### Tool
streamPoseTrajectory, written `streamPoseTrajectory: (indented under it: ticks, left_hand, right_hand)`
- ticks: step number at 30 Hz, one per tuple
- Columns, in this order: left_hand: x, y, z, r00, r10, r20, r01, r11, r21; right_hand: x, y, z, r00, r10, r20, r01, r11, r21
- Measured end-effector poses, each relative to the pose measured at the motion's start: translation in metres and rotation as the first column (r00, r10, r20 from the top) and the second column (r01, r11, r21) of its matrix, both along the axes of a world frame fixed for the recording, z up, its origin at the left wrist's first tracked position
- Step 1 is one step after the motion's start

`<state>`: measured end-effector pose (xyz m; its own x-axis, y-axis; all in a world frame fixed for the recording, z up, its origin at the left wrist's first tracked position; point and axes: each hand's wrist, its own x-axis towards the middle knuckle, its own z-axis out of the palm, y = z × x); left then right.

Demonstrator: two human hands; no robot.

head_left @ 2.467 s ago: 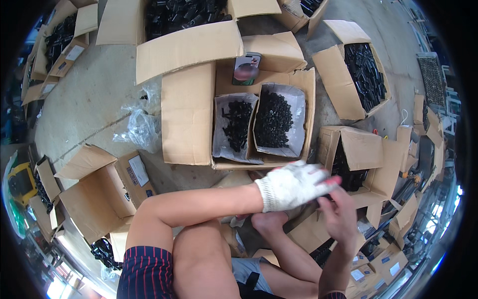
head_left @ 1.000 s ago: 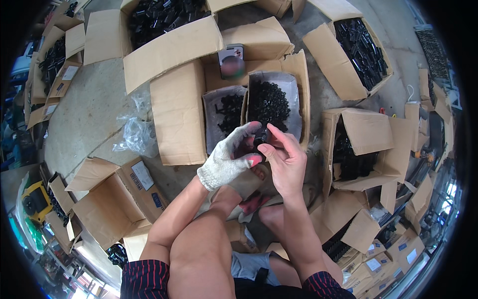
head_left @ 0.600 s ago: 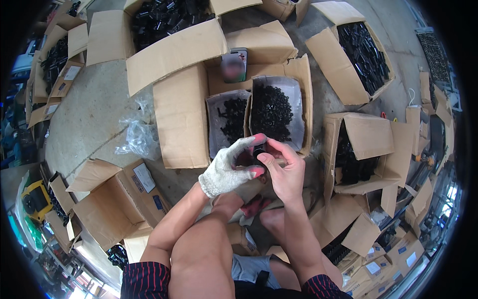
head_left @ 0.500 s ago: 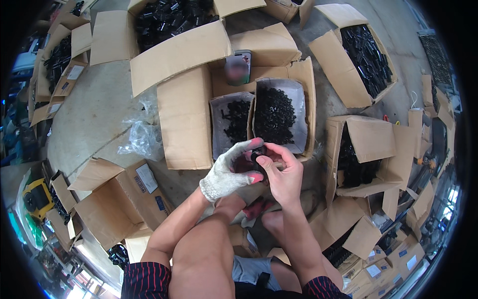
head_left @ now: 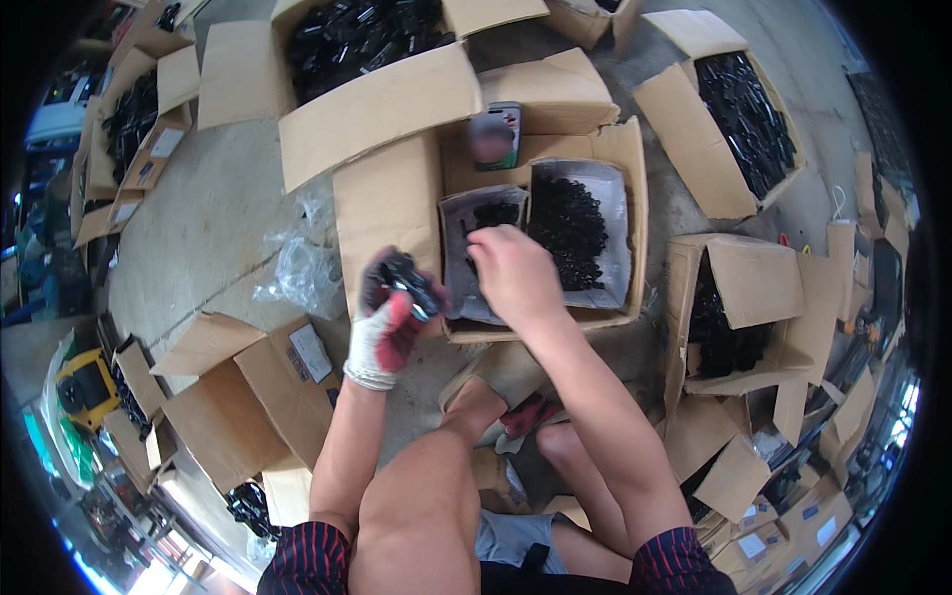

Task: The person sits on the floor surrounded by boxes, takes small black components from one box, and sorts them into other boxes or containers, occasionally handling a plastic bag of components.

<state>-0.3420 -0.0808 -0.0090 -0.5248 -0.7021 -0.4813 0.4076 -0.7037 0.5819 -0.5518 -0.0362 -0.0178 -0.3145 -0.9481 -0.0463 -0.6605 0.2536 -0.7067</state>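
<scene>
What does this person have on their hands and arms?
The left hand wears a white knitted glove with red areas; the right hand is gloveless. Both forearms are uncovered, below dark sleeves with thin red stripes.

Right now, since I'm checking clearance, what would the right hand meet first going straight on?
Likely the small black parts in the left grey tray, where the right hand points; whether it touches them is unclear.

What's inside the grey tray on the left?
Small black parts show in the left tray; the bare right hand covers some of it, so what lies beneath cannot be seen.
</scene>
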Motion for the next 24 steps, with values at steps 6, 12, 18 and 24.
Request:
streamPoseTrajectory:
  ticks: [6, 12, 18, 24]
  left_hand:
    - [-0.008, -0.040, -0.010, 0.971, 0.087, -0.224, -0.109, 0.991, -0.084]
    - [-0.023, -0.062, -0.037, 0.810, 0.154, -0.566, -0.050, 0.979, 0.196]
    - [-0.056, -0.022, 0.047, 0.986, -0.149, -0.070, 0.141, 0.984, -0.112]
    - [-0.050, -0.018, 0.025, 0.964, -0.266, 0.000, 0.265, 0.961, -0.075]
  right_hand:
    - [0.046, -0.049, -0.086, 0.962, 0.078, -0.260, 0.071, 0.853, 0.516]
    - [0.045, -0.038, -0.085, 0.955, 0.171, -0.244, -0.010, 0.837, 0.547]
    - [0.033, -0.013, -0.029, 0.999, -0.008, -0.036, 0.017, 0.968, 0.249]
    - [0.010, 0.054, 0.041, 0.634, -0.335, 0.697, 0.373, 0.922, 0.103]
